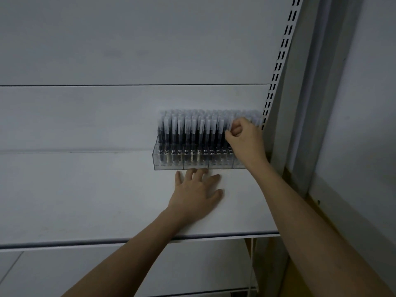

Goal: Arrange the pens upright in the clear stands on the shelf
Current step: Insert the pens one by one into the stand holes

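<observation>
Head view. Pens: capped, long axes upright, packed in clear stands at the shelf back, right end. Right hand: nearer, fingers curled, pinching a cap at its 10 o'clock. Left hand: flat on the shelf, fingers spread, tips touching the stands at 12 o'clock.
</observation>
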The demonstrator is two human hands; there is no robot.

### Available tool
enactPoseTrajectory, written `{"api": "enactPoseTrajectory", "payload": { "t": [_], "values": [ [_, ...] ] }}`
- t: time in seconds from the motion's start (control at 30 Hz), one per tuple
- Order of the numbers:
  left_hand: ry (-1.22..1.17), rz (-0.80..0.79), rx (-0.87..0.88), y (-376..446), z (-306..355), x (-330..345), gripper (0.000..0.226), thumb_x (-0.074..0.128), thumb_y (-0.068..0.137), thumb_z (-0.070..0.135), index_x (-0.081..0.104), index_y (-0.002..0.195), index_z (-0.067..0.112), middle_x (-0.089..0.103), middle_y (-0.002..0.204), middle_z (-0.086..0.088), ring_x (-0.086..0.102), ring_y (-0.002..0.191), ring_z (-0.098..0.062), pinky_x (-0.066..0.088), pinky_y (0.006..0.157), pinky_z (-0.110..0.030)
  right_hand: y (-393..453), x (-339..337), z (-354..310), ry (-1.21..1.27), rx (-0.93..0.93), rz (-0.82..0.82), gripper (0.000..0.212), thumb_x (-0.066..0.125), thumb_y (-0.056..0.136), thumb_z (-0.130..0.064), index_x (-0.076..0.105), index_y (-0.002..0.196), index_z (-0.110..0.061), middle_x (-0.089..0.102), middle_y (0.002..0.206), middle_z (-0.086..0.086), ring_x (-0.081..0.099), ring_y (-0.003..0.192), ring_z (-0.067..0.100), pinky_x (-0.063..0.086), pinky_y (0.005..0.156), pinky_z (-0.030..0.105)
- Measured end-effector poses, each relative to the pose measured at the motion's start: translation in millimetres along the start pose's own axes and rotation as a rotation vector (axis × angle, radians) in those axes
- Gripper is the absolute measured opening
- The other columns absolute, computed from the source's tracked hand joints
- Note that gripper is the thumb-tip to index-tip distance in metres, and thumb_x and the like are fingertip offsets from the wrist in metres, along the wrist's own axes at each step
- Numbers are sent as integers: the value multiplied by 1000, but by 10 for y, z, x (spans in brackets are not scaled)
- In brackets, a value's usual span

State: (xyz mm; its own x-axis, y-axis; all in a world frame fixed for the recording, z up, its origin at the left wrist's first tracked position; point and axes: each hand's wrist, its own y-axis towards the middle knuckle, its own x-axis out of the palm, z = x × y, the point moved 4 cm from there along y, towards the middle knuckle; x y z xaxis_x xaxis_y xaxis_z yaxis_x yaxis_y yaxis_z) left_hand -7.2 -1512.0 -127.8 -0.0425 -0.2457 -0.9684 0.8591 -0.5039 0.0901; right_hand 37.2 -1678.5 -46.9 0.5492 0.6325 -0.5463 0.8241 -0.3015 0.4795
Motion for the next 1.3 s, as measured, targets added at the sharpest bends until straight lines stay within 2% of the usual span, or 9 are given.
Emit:
{"api": "enactPoseTrajectory", "payload": {
  "t": [0.17, 0.3, 0.37, 0.43, 0.5, 0.57, 0.73, 0.9, 1.3],
  "values": [
    [-10, -5, -8, 10, 35, -15, 53, 34, 97, 60, 36, 146, 42, 31, 155, 2, 20, 144, -25, 6, 119, -60, -66, 83, 71, -40, 26, -9, 8, 66, 94, -19, 61, 94, -12, 63, 80, -3, 64, 77, 18, 58, 76, 40],
    [-35, -6, -3, -23, 31, -27, 49, 33, 99, 58, 42, 143, 39, 36, 152, 1, 24, 143, -26, 8, 118, -60, -172, 64, 42, -61, 88, -24, 24, 65, 95, -23, 59, 112, -7, 62, 96, 2, 61, 87, 20, 54, 79, 36],
    [-108, 21, -4, -26, 17, -65, 47, 30, 101, 55, 47, 140, 36, 42, 149, 3, 30, 140, -23, 13, 119, -57, -270, 4, -2, -65, 122, 41, 23, 62, 96, -24, 58, 114, -9, 63, 101, 3, 60, 88, 20, 54, 79, 38],
    [-191, 88, -22, -45, -28, -125, 45, 32, 103, 49, 53, 137, 31, 50, 144, 4, 39, 134, -20, 23, 116, -49, -409, -34, -90, -55, 135, 82, 18, 58, 98, -20, 58, 113, -10, 64, 103, 5, 58, 87, 18, 50, 75, 33],
    [-227, 128, -38, -118, -135, -200, 43, 33, 103, 47, 56, 135, 29, 53, 141, 5, 44, 130, -18, 29, 113, -44, -580, 13, -232, -51, 110, 41, 18, 57, 99, -19, 59, 114, -10, 62, 104, 5, 55, 87, 15, 43, 74, 27],
    [-217, 113, -47, -237, -335, -308, 45, 32, 103, 48, 55, 136, 30, 52, 142, 4, 43, 131, -19, 30, 113, -46, -734, 146, -416, -44, 77, -42, 18, 57, 100, -20, 60, 115, -11, 62, 105, 4, 56, 89, 15, 43, 75, 26],
    [-141, 98, -200, -869, -1269, -729, 45, 28, 103, 48, 55, 134, 31, 51, 143, -2, 43, 131, -26, 33, 111, -46, -1163, 774, -1080, -64, 29, -288, 25, 56, 98, -29, 64, 114, -11, 66, 114, 4, 60, 106, 21, 49, 87, 34],
    [-91, 73, -403, -1896, -2447, -1115, 49, 24, 102, 52, 52, 137, 32, 50, 145, -3, 42, 132, -28, 33, 110, -45, -1664, 1656, -2141, -174, -106, -520, 43, 48, 100, -44, 55, 135, -20, 58, 136, 0, 52, 123, 21, 43, 101, 35],
    [-81, 258, -812, -4202, -4824, -2131, 53, 23, 101, 57, 49, 140, 35, 51, 144, -3, 41, 133, -28, 35, 109, -47, -2694, 3712, -4856, -191, -518, -776, 48, 40, 102, -50, 49, 141, -24, 49, 145, -1, 43, 132, 21, 37, 106, 38]
  ]
}}
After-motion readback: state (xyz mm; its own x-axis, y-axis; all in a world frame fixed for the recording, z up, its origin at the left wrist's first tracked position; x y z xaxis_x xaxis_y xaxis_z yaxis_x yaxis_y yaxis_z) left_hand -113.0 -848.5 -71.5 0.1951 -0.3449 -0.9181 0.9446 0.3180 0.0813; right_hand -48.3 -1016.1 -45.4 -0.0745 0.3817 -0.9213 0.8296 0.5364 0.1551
